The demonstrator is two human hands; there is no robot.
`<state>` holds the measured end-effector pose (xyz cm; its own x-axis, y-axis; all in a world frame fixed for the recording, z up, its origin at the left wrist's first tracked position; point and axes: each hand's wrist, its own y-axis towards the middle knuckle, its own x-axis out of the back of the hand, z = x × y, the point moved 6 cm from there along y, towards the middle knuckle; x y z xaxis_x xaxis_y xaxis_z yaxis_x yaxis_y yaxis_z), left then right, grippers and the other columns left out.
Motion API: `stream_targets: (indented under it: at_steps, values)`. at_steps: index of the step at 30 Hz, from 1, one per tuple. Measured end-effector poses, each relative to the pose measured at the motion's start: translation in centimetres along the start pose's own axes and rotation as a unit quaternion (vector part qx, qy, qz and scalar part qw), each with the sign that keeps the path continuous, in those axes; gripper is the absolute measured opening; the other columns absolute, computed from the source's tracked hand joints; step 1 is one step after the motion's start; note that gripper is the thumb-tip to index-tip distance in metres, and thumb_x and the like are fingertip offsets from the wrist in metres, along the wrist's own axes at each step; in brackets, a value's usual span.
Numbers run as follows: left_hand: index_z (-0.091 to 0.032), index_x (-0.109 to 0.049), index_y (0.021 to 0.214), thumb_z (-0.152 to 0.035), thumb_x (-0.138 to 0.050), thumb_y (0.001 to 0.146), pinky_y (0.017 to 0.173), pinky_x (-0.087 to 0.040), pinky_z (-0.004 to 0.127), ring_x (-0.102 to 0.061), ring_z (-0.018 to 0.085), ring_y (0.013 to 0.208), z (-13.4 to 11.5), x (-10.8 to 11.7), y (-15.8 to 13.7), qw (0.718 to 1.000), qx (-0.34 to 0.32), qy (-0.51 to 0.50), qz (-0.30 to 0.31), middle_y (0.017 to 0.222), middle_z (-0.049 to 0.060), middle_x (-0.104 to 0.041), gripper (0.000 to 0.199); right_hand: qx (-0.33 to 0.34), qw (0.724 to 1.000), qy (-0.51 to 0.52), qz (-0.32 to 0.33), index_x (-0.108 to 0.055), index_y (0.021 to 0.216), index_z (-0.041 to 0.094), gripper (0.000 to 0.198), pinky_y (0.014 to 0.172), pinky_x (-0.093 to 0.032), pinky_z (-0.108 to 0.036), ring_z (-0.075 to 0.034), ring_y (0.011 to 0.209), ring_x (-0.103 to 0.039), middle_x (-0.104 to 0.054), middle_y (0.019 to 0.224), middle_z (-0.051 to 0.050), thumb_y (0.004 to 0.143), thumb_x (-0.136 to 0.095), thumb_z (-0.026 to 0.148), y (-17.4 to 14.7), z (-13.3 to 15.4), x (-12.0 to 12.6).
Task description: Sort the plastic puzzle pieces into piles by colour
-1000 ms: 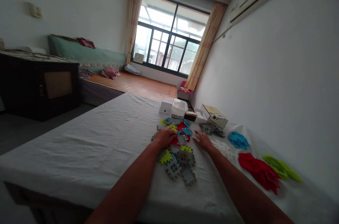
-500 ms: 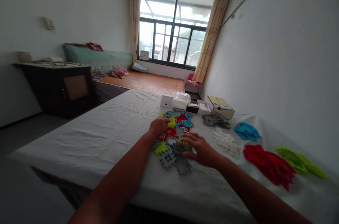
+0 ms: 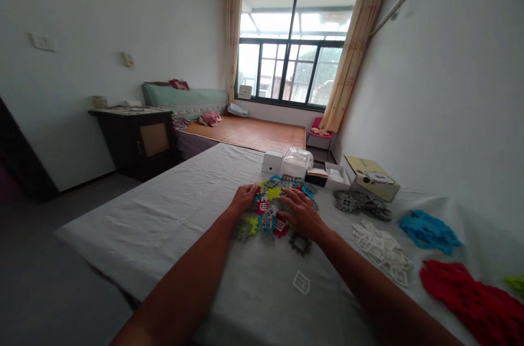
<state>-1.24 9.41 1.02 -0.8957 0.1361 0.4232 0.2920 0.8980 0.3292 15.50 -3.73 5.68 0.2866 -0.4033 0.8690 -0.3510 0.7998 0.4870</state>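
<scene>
A mixed pile of plastic interlocking building pieces [image 3: 268,221], in red, yellow-green, blue, grey and white, lies on the cloth-covered table. My left hand [image 3: 244,198] is at the pile's left edge, its fingers bent and close together. Whatever its fingertips hold, if anything, is hidden. Over the pile's right side spreads my right hand [image 3: 303,214], fingers apart and touching the pieces. Between the hands lies a yellow-green piece [image 3: 273,193]. A grey piece [image 3: 300,244] sits below my right hand. Nearer to me, a white window piece [image 3: 302,282] rests alone on the cloth.
Sorted heaps of grey [image 3: 362,204], white [image 3: 380,250], blue [image 3: 429,230] and red pieces [image 3: 470,294] line the right side. Behind the pile stand a clear plastic container [image 3: 297,160], small white boxes [image 3: 272,161] and a yellow box [image 3: 371,178]. A wall borders the right.
The view has turned left. My right hand has moved farther over the pile. The grey pieces at its near end have shifted, and a lone white window piece now shows in front.
</scene>
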Motion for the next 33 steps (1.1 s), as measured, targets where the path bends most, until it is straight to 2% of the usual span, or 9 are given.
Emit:
stream_targets:
  at_steps: [3,7,9,12,16,19,21,26,33]
  values:
    - [-0.008,-0.068,0.096,-0.056,-0.042,0.081,0.079,-0.050,0.033,-0.065,0.022,0.091,0.8,0.1,0.2,0.992,0.044,-0.118,-0.022,0.096,0.013,-0.071,0.056,-0.035,0.998,0.005,-0.042,-0.047,0.130,0.024,0.044,0.104,-0.027,-0.049,-0.027,0.131,-0.028,-0.040,0.140,-0.009,0.087,-0.049,0.033,0.8,1.6,0.9]
    - [-0.010,-0.069,0.090,-0.063,-0.054,0.072,0.084,-0.049,0.036,-0.065,0.023,0.092,1.1,-0.2,0.3,0.973,0.081,-0.212,-0.029,0.095,0.014,-0.071,0.059,0.129,0.986,0.081,0.073,-0.045,0.129,0.034,0.042,0.107,-0.024,-0.042,-0.020,0.129,-0.034,-0.046,0.137,0.001,0.088,-0.048,0.036,-0.7,9.5,-1.3]
    - [-0.010,-0.069,0.089,-0.064,-0.056,0.070,0.085,-0.048,0.036,-0.065,0.023,0.093,1.0,-0.3,0.2,0.972,0.085,-0.218,-0.017,0.093,0.014,-0.072,0.059,0.176,0.971,0.094,0.128,-0.043,0.129,0.039,0.039,0.109,-0.020,-0.044,-0.018,0.129,-0.034,-0.049,0.135,0.005,0.090,-0.045,0.038,-1.6,11.6,-2.8]
    - [-0.009,-0.069,0.090,-0.065,-0.056,0.069,0.086,-0.048,0.036,-0.065,0.023,0.091,0.6,-0.2,0.0,0.972,0.085,-0.217,0.004,0.092,0.013,-0.072,0.061,0.119,0.985,0.058,0.107,-0.050,0.123,0.038,0.035,0.108,-0.016,-0.051,-0.021,0.131,-0.031,-0.052,0.132,0.005,0.091,-0.043,0.027,-1.3,9.5,-2.8]
    - [-0.011,-0.070,0.092,-0.063,-0.054,0.071,0.085,-0.047,0.035,-0.065,0.022,0.088,0.6,-0.1,-0.1,0.976,0.084,-0.201,0.005,0.091,0.012,-0.072,0.059,0.003,0.998,0.054,0.013,-0.056,0.119,0.030,0.032,0.102,-0.031,-0.047,-0.026,0.124,-0.040,-0.054,0.129,-0.004,0.087,-0.050,0.029,-0.5,2.4,1.1]
    - [-0.011,-0.071,0.090,-0.061,-0.053,0.073,0.083,-0.047,0.035,-0.065,0.021,0.085,0.6,-0.3,0.0,0.983,0.066,-0.173,-0.003,0.088,0.010,-0.073,0.056,-0.096,0.990,0.100,0.010,-0.059,0.112,0.025,0.029,0.084,-0.046,-0.036,-0.019,0.090,-0.061,-0.059,0.115,-0.007,0.087,-0.047,0.033,-1.2,-2.3,2.4]
    - [-0.012,-0.071,0.087,-0.060,-0.052,0.074,0.080,-0.048,0.034,-0.065,0.021,0.084,0.6,-0.5,0.2,0.988,0.049,-0.146,-0.006,0.086,0.009,-0.073,0.054,-0.140,0.982,0.123,0.027,-0.058,0.112,0.024,0.032,0.076,-0.049,-0.033,-0.015,0.073,-0.063,-0.057,0.116,-0.007,0.083,-0.052,0.037,-1.9,-4.0,1.5]
    - [-0.012,-0.072,0.085,-0.059,-0.049,0.076,0.077,-0.049,0.032,-0.065,0.022,0.084,0.7,-0.7,0.4,0.995,0.027,-0.099,-0.006,0.085,0.007,-0.073,0.053,-0.125,0.986,0.103,0.029,-0.052,0.121,0.024,0.050,0.088,-0.046,-0.036,-0.023,0.104,-0.056,-0.054,0.122,-0.009,0.074,-0.065,0.030,-2.4,-3.8,-1.2]
    - [-0.012,-0.072,0.084,-0.062,-0.050,0.074,0.078,-0.048,0.031,-0.064,0.023,0.084,0.5,-0.5,0.6,0.996,0.020,-0.084,0.000,0.085,0.007,-0.073,0.056,-0.053,0.999,0.002,0.008,-0.061,0.102,0.020,0.021,0.087,-0.045,-0.033,-0.020,0.096,-0.058,-0.064,0.103,-0.009,0.085,-0.048,0.021,-1.8,-1.7,-0.7]
